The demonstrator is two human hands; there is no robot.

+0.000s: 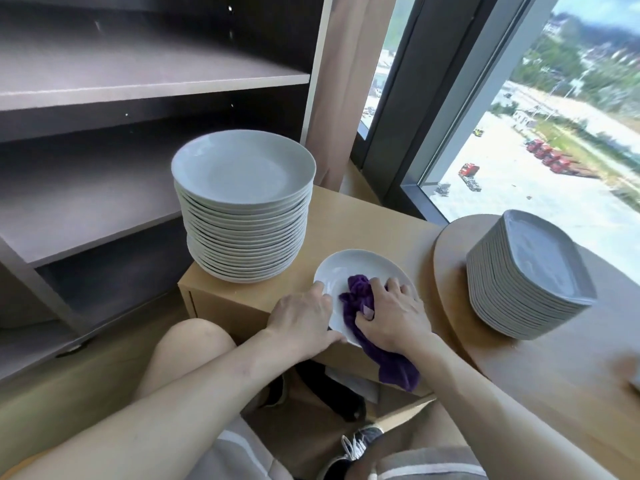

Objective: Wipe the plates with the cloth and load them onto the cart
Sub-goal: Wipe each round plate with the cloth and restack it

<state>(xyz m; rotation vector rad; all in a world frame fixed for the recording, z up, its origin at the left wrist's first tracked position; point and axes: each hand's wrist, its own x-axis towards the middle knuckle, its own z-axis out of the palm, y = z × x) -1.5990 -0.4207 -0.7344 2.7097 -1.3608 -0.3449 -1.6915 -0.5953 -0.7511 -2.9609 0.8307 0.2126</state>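
Note:
A single white plate (349, 268) lies at the front edge of a low wooden cabinet (363, 216). My left hand (299, 320) grips the plate's near left rim. My right hand (391, 315) holds a purple cloth (360, 296) down on the plate's face, and the cloth's tail hangs off the front edge. A tall stack of round white plates (242, 209) stands on the cabinet behind and to the left. A second stack of squarish grey plates (526, 275) sits on a rounded wooden table (450, 258) to the right.
A dark shelving unit (104, 81) with bare shelves stands to the left, on small feet. A large window (536, 133) and a curtain (336, 91) are behind the cabinet. My knees and shoes are below, close to the cabinet front.

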